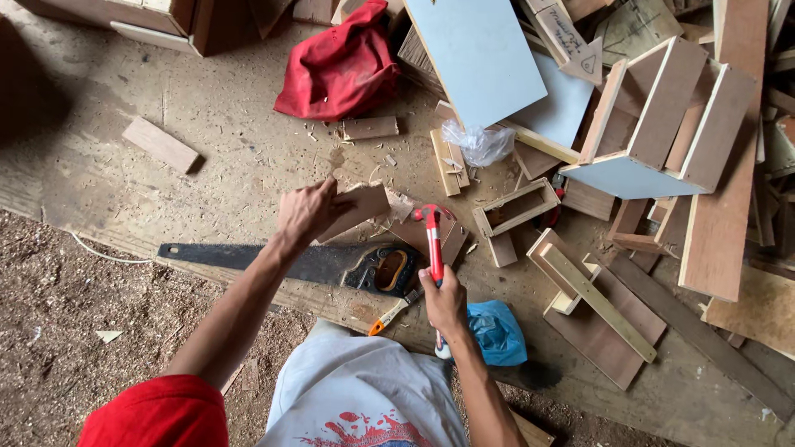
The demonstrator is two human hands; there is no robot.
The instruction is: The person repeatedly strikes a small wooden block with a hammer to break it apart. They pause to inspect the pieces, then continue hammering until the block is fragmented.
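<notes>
Head view: a flat piece of wood [358, 209] is held tilted in the left hand [306, 211], whose fingers are wrapped around its left end, so that its long axis runs up and to the right, away from the palm. A red-handled hammer [433, 248] is gripped in the closed right hand [445, 302] near the lower end of the handle; the handle stands almost upright in the picture, with the head at the top, just to the right of the wood piece and close to its free end. The left hand is the one on the wood; the hammer head is nearer to it than the right hand itself. A handsaw [290, 261] lies flat below the wood, blade pointing left. A crumpled blue bag [497, 331] lies beside the right wrist, a clear plastic bag [479, 142] further up, and a red cloth [339, 70] at the top.
</notes>
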